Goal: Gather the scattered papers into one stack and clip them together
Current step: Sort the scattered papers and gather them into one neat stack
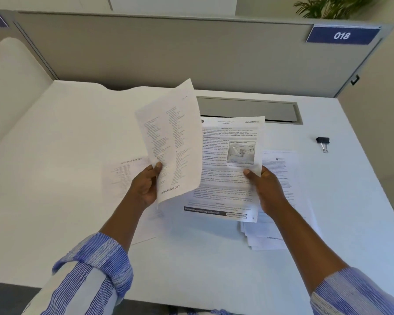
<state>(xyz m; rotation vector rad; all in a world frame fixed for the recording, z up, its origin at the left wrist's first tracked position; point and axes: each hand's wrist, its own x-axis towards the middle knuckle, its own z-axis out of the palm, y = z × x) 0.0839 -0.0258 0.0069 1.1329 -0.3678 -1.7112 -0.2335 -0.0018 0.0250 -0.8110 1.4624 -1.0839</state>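
My left hand pinches a printed sheet with columns of small text and holds it raised and tilted above the white desk. My right hand grips the right edge of a sheet with a diagram and a dark footer bar, also lifted. More papers lie flat below: one at the left, one at the right, and a small pile near my right wrist. A black binder clip rests alone on the desk at the far right.
A grey cable slot is set into the desk behind the papers. Grey partition walls enclose the desk at the back and right, with a blue "018" label. A white panel stands at the left.
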